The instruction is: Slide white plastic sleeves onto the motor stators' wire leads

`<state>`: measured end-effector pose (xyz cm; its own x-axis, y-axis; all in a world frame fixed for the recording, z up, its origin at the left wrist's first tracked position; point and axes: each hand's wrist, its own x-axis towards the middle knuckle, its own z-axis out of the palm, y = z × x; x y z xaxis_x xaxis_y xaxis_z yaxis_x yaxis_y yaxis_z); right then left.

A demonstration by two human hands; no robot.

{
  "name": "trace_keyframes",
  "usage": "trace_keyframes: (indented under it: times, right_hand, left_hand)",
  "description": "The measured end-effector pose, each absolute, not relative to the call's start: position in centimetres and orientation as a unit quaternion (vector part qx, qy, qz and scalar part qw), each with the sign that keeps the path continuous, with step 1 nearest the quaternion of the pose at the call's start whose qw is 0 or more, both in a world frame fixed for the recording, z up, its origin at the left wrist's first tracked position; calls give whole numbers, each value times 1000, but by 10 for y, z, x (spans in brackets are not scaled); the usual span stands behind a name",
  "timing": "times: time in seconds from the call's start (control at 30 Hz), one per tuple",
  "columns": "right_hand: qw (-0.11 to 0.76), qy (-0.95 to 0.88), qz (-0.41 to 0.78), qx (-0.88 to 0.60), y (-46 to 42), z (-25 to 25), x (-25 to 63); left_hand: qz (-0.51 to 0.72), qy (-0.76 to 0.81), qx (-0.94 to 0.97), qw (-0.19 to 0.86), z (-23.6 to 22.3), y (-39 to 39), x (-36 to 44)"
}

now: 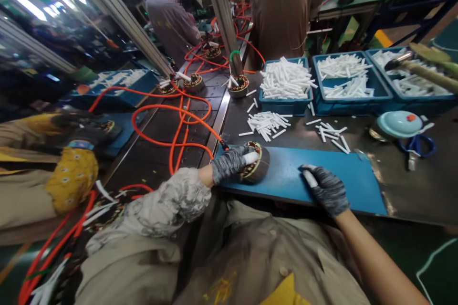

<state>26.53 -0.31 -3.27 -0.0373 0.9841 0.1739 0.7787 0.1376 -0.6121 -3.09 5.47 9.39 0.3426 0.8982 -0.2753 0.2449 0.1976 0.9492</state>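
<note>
Left hand (231,164) grasping a stator (255,167) on the blue mat (343,176) at the surface's near edge; right hand (327,190) clenched around a white tube (309,178).

Left hand (231,164) and right hand (327,190) are covered by grey mottled gloves. Blue mat (343,178) is seen near; the round part (255,163) on it is wound in copper-brown with dark rim. White tubes (286,78) are heaped in blue bins (284,104) far right. Orange cables (171,123) are looped on the dark belt, left. Pale teal lid (399,123) is marked by an orange spot. A yellow patterned sleeve (71,178) is seen far left.
</note>
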Motion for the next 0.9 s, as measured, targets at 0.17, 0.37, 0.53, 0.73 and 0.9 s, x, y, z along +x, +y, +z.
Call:
trace_keyframes:
  times: [0.17,0.37,0.53,0.73,0.9]
  right_hand:
    - [311,-696,192,-618,-7,-27,260]
    - [391,-767,235,-450,4,-15,245]
    - [329,-849,267,-315,28,-9,236]
    - [287,-849,314,-312,48,2,237]
    - [244,-846,345,-326,70,17,226]
  left_hand:
    - [299,412,687,519,114,61,-27]
    - [128,391,870,271,116,82,-9]
    - [-166,376,892,188,111,90,11]
    - [-144,389,879,237,113,90,-4]
    - [-38,389,864,318,100,81,-20]
